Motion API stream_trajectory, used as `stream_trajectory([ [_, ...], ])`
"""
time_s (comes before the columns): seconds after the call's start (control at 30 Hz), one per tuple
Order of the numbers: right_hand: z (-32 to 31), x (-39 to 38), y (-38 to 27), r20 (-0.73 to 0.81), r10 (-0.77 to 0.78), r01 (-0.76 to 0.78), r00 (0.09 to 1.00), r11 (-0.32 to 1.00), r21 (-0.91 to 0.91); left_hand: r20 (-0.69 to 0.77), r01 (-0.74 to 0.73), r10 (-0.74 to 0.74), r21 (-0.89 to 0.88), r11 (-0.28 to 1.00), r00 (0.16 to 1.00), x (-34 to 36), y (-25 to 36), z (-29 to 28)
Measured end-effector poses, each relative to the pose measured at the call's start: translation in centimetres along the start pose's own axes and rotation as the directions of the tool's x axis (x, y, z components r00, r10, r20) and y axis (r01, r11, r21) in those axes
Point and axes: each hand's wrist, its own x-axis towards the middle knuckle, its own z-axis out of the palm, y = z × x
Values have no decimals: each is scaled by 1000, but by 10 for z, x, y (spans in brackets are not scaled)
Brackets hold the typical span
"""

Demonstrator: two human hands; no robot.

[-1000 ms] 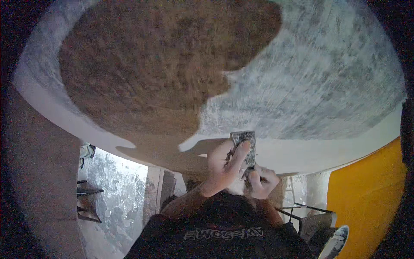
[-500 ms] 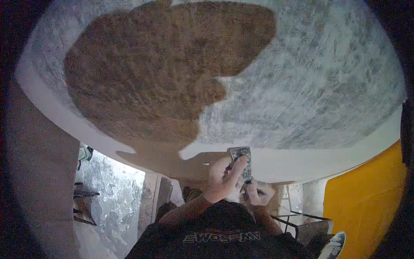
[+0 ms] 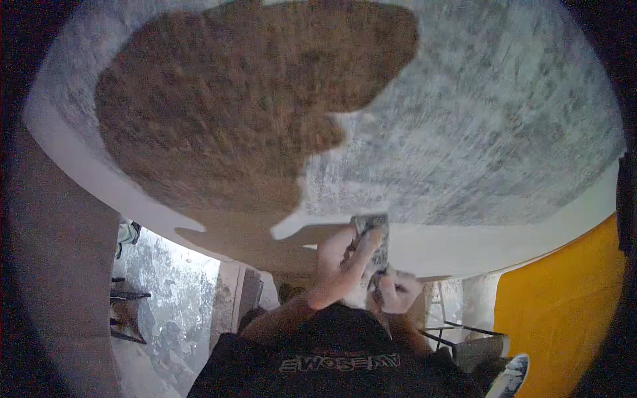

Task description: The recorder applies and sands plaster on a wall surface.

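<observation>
A flat, rectangular, speckled grey block (image 3: 380, 229) is in front of my chest, its surface mottled and slightly blurred. My left hand (image 3: 342, 262) is closed round its left side, with the thumb lying across its face. Close below and to the right, my right hand (image 3: 399, 292) is a closed fist by the block's lower end. Something small and dark shows at its fingers, but I cannot tell what it is. Beyond the hands spreads a broad, pale, streaky whitish-grey surface (image 3: 464, 146) with a smoother white lower band.
A big brown shadow (image 3: 232, 99) lies over the pale surface's left and middle. An orange-yellow sheet or wall (image 3: 564, 298) stands at the right. Near it are a dark-framed stand (image 3: 458, 328) and a shoe (image 3: 512, 377). Splattered floor (image 3: 179, 292) and dark legs of furniture (image 3: 129, 295) show at left.
The block and my hands have shifted slightly upward in the picture, and the block now looks more upright. My left hand keeps its grip; the surroundings move a little left.
</observation>
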Motion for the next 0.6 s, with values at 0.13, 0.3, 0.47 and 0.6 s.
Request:
stream_trajectory([
  [0.13, -10, 9, 22, 97, -223, 173, 970, 912, 373, 6, 53, -53, -35, 998, 999, -1, -4, 5],
  [0.3, 2, 11, 0, 7, -27, 25, 1000, 989, 146, -20, -97, 96, -20, 995, 995, 3, 5, 3],
  [0.47, -8, 17, -13, 101, -120, 112, 988, 990, 80, 2, 17, -17, -47, 999, 1000, 1, 6, 4],
  [0.6, -2, 8, -28, -28, 110, -111, 994, 993, -35, -19, -16, 16, -2, 1000, 1000, -2, 13, 6],
])
